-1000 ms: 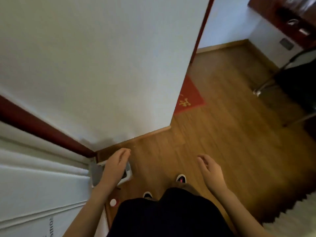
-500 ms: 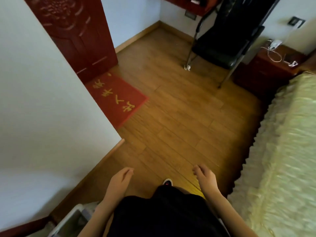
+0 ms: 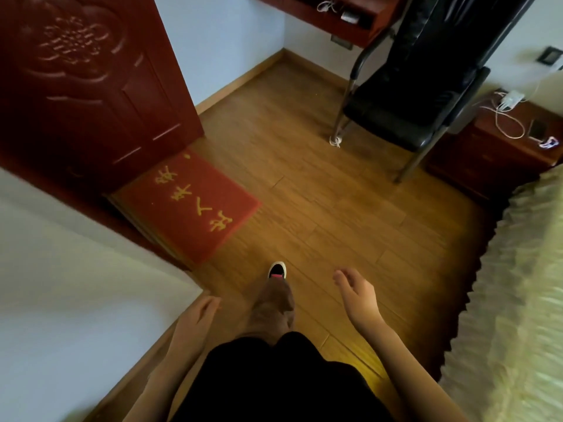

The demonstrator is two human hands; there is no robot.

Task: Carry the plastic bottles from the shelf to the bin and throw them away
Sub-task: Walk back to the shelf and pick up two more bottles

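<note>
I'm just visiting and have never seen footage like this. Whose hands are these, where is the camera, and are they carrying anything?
No machine here: a person wears a wide-angle camera on the head, looking forward and down. You see the left hand and right hand, both open and empty, and one shoe stepping across a wooden floor. Around them: a red doormat by a dark red door, a black chair, a nightstand with cables, and a bed. No bottle or bin is visible.
</note>
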